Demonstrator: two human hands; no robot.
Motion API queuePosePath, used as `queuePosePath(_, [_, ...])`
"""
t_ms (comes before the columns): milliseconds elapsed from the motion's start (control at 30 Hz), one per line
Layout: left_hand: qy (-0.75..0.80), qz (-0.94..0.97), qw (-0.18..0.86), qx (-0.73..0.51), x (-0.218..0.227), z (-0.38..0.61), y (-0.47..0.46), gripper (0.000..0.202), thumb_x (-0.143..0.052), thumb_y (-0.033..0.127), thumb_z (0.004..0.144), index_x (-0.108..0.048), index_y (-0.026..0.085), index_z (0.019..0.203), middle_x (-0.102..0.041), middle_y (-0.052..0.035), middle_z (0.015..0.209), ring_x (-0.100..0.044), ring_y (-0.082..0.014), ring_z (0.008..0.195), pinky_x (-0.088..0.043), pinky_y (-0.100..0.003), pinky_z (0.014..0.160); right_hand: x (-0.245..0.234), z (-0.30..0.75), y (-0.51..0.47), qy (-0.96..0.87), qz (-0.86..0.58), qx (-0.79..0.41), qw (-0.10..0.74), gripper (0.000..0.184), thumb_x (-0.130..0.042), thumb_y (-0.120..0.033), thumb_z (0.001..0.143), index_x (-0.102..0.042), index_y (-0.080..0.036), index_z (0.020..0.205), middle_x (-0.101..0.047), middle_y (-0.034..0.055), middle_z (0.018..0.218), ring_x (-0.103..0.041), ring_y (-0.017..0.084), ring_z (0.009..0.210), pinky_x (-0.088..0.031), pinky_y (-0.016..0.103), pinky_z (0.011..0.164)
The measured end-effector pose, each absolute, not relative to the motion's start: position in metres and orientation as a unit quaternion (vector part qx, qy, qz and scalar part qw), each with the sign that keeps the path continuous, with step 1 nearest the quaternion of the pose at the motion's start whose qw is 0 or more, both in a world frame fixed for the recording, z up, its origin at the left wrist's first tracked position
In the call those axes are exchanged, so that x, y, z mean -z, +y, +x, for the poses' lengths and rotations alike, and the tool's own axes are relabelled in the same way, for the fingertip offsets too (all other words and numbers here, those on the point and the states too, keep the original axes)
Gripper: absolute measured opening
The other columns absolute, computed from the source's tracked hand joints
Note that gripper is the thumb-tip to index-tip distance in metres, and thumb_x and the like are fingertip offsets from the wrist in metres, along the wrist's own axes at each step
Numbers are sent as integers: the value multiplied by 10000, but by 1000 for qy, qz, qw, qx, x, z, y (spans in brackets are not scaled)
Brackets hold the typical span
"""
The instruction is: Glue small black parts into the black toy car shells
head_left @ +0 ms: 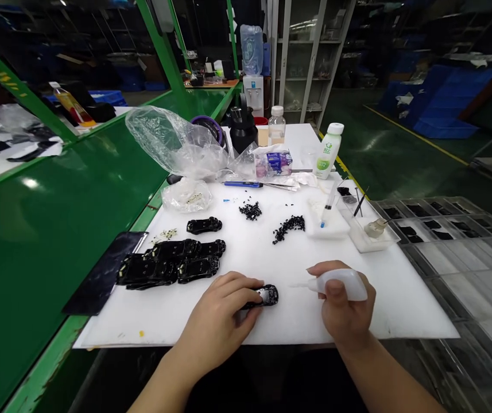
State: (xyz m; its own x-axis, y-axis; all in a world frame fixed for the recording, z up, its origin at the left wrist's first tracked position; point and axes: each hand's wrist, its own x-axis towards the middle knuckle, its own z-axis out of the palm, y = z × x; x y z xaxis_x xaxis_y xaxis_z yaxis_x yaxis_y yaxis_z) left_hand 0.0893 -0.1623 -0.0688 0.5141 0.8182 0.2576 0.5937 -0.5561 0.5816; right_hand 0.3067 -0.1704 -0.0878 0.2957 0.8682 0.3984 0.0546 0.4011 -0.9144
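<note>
My left hand (pixel 227 307) is closed around a small black model car body (pixel 270 295) on the white work surface, its fingers covering the left half. My right hand (pixel 349 310) grips a white squeeze bottle (pixel 345 283), held sideways with its thin nozzle pointing left, just right of the car and apart from it. Several more black car bodies (pixel 168 261) lie stacked to the left, and a single black car body (pixel 204 225) sits behind them. Two heaps of tiny black parts, a left heap (pixel 250 211) and a right heap (pixel 289 228), are spread farther back.
A white foam block (pixel 327 223) carries a syringe (pixel 329 206). Beside it, a white tray (pixel 377 244) holds a small glue jar (pixel 375 228). A blue pen-like tool (pixel 243 184), plastic bags (pixel 185 149) and a white-green bottle (pixel 328 152) stand behind. Compartment trays (pixel 465 269) lie right.
</note>
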Motion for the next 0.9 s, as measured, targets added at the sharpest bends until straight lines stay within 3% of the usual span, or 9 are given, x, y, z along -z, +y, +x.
queuePosePath(200, [417,839,225,-268,70,90,-161,131,-609,149,853,-675,242,917,-723,-39,1093,-601,-221,976,-531,-397,841,74,301,-169,-561,-497,-280,600,389,-607,-537,859,-701,-171,766,-617,28,569,-496,129,439,-345,262,397])
queuePosePath(700, [416,838,222,-276,72,90,-160,148,-617,146,836,-703,243,907,-735,-48,1078,-615,-232,959,-544,-417,825,73,297,-164,-617,-508,-247,548,312,-610,-454,877,-697,-173,772,-522,-24,490,-438,101,398,-386,249,416])
queuePosePath(900, [416,836,227,-276,72,90,-161,146,-615,145,839,-697,244,909,-731,-41,1091,-609,-233,960,-542,-418,821,75,302,-163,-655,-488,-245,523,211,-617,-347,888,-702,-165,821,-447,-51,449,-416,92,385,-373,235,410])
